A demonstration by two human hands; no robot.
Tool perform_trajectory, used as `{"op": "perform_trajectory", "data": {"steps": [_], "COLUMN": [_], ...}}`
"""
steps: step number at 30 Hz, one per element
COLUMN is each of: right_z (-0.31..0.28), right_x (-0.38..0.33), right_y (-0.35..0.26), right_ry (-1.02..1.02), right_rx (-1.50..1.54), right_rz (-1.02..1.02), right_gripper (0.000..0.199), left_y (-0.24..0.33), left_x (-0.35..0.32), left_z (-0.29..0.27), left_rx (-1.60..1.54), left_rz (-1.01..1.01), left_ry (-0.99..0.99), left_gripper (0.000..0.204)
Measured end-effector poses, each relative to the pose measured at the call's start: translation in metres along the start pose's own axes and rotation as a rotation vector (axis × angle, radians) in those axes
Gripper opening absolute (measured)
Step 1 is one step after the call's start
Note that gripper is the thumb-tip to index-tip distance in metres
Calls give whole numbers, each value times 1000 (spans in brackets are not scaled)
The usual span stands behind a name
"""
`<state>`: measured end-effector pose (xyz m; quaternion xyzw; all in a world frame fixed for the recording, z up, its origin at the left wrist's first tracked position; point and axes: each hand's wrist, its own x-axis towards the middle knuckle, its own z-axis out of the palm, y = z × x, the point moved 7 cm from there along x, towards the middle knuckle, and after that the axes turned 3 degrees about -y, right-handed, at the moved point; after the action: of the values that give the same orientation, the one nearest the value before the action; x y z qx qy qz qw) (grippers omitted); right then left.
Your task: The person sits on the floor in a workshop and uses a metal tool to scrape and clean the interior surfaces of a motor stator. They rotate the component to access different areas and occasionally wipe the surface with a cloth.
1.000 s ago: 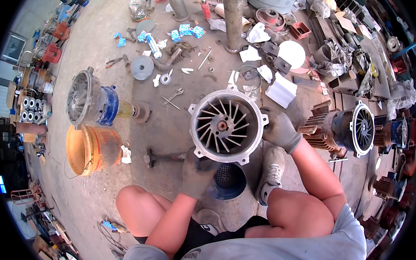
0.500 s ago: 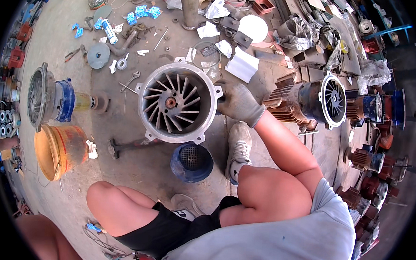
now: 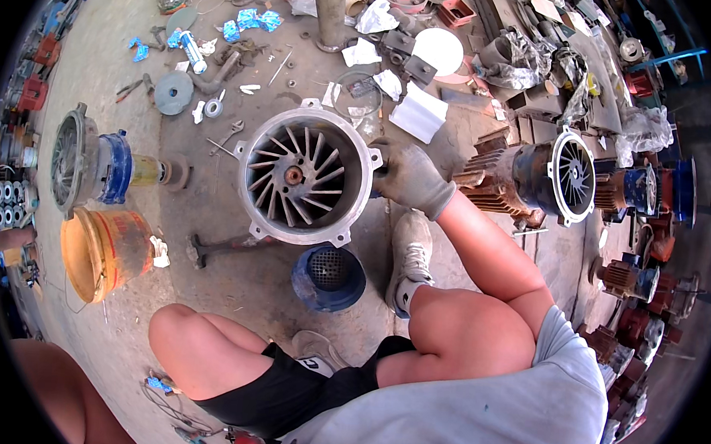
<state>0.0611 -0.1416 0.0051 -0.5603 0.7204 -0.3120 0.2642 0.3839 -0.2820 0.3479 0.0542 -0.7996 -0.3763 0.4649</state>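
Note:
A round grey metal impeller housing (image 3: 360,208) with bolt lugs stands in the middle, its open face up. Curved vanes of an impeller (image 3: 294,174) fan out inside it around a rusty hub. My right hand (image 3: 414,177), in a soiled grey glove, is closed against the housing's right side, just below a lug; its fingertips are partly hidden there. My left hand is out of view. In front of the housing sits a blue bucket-like container (image 3: 319,296) with a perforated insert. A hammer (image 3: 201,250) lies to its left, partly under the housing.
An orange bucket (image 3: 100,261) and a blue-banded pump part (image 3: 115,169) stand at left. A rusty finned motor (image 3: 507,174) lies at right, near my shoe (image 3: 412,249). Beyond the housing are a metal post (image 3: 330,16), a grey disc (image 3: 174,92), a wrench and scattered scraps.
The whole view has shifted slightly. Bare skin at the lower left edge reaches higher. My right hand keeps its place at the housing's side.

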Motion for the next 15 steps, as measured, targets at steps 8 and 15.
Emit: {"op": "perform_trajectory", "data": {"steps": [8,15], "right_z": [-2,-4], "right_x": [-2,-1], "right_y": [1,-8], "right_ry": [-17,-13], "right_rx": [73,53], "right_rz": [39,-3], "right_gripper": [43,41], "left_y": [-20,-43], "left_x": [-15,-34], "left_z": [9,15], "left_rx": [75,122], "left_rz": [-103,-181], "left_ry": [16,36], "left_gripper": [38,39]}}
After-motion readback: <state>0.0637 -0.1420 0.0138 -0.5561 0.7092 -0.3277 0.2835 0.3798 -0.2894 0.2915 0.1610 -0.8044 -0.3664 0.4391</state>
